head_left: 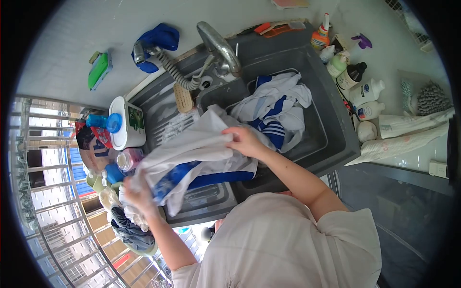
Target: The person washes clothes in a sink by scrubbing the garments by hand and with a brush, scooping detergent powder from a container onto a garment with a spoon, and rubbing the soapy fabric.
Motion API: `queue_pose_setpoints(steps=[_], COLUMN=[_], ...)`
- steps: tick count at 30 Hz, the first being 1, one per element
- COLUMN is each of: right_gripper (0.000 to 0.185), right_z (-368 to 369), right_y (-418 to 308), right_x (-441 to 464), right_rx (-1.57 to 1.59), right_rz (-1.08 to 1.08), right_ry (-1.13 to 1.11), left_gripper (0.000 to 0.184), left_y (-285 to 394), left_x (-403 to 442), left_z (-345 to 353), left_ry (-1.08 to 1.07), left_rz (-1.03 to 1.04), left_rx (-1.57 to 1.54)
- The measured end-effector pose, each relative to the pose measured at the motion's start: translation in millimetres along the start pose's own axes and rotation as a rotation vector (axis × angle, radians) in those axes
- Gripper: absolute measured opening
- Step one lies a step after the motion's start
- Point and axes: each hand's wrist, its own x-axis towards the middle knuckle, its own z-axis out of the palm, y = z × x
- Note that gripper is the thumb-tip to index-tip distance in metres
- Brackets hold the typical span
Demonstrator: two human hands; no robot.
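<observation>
A wet-looking white garment with blue panels (192, 146) is spread between my two hands over the ribbed drainboard side of a grey sink (336, 161). My right hand (242, 140) pinches its upper right part, thumb and fingers closed on the cloth. At the garment's left end, my left hand (138, 194) grips the fabric, though motion blurs its fingers. More white and blue clothes (278, 113), one with white stripes on blue, lie heaped in the basin to the right. Just beyond the garment, a scrub brush (183, 98) rests on the ribbed board.
A faucet (218, 48) and a hose sprayer (170, 65) stand at the back. A white tub (127, 124) and a pink-filled jar (129, 159) line the left edge. Several bottles (353, 76) stand at right. Clothes (129, 228) fill a container at lower left, beside metal bars (57, 209).
</observation>
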Motion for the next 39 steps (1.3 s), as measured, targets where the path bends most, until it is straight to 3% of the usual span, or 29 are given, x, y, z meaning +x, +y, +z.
queue_pose_setpoints(steps=[1, 2, 3, 6, 7, 8, 9, 10, 11, 12, 13, 15, 16, 18, 20, 24, 26, 27, 29, 30, 32, 36, 38, 39], right_gripper=[0.038, 0.037, 0.035, 0.043, 0.043, 0.045, 0.048, 0.052, 0.056, 0.059, 0.059, 0.060, 0.062, 0.066, 0.065, 0.068, 0.069, 0.069, 0.069, 0.069, 0.078, 0.069, 0.056, 0.042], right_z=[-7, -15, -18, -17, -11, 1, 16, 34, 54, 68, 90, 112, 119, 114, 107, 66, 50, 44, 38, 37, 38, 48, 53, 62], right_y=[3, 6, 8, 20, 17, 8, -2, -19, -41, -60, -47, -29, -21, -12, -8, -5, 23, 44, 75, 81, 74, 45, 31, 25], right_x=[-4, -8, -11, -11, -11, -13, -14, -14, -15, -19, -17, -4, 3, 35, 61, 67, 50, 41, 24, 23, 26, 54, 61, 57], right_rx=[0.001, -0.246, -0.495, -0.525, -0.531, -0.643, -0.742, -0.687, -0.625, -0.609, -0.676, -0.665, -0.659, -0.702, -0.967, -1.078, -0.799, -0.807, -0.181, -0.186, 0.142, 0.153, -0.046, -0.067], right_rz=[0.003, 0.101, 0.196, 0.199, 0.201, -0.006, -0.220, -0.398, -0.573, -0.574, -0.634, -0.684, -0.734, -0.723, -0.580, -0.468, -0.356, -0.355, 0.114, 0.119, 0.204, 0.142, 0.156, -0.007], right_ry=[-0.007, -0.071, -0.136, -0.170, -0.178, 0.051, 0.281, 0.125, -0.034, -0.208, -0.274, -0.300, -0.315, -0.341, -0.256, -0.215, -0.111, -0.116, -0.088, -0.082, 0.102, 0.182, 0.134, 0.267], left_gripper=[0.032, 0.030, 0.027, 0.028, 0.028, 0.028, 0.043, 0.043, 0.056, 0.069, 0.069, 0.097, 0.097, 0.107, 0.108, 0.110, 0.112, 0.112, 0.114, 0.114, 0.109, 0.091, 0.077, 0.065], left_y=[-32, -20, -37, -39, -18, 2, -15, -9, 4, 10, 1, -25, -28, -32, -25, -23, -26, -22, -9, -10, -8, 2, -2, -2], left_x=[-11, -25, -38, -45, -46, -46, -51, -57, -67, -73, -80, -99, -99, -97, -91, -84, -86, -84, -77, -78, -78, -74, -78, -77], left_z=[14, 15, 26, 25, 32, 38, 37, 39, 44, 47, 49, 55, 55, 57, 59, 61, 66, 69, 78, 84, 97, 111, 124, 129], left_ry=[0.023, -0.236, -0.279, -0.349, -0.268, -0.179, -0.310, -0.308, -0.404, -0.501, -0.502, -0.563, -0.565, -0.535, -0.557, -0.611, -0.575, -0.575, -0.624, -0.630, -0.532, -0.623, -0.588, -0.498], left_rz=[0.217, 0.086, 0.112, -0.107, 0.245, 0.597, 0.407, 0.398, 0.421, 0.443, 0.432, 0.319, 0.309, 0.258, 0.208, 0.154, 0.148, 0.141, 0.012, 0.014, 0.031, -0.002, 0.199, 0.356], left_rx=[0.175, 0.187, 0.262, 0.250, 0.387, 0.517, 0.519, 0.521, 0.520, 0.520, 0.524, 0.621, 0.625, 0.582, 0.608, 0.590, 0.576, 0.569, 0.589, 0.582, 0.560, 0.534, 0.435, 0.390])
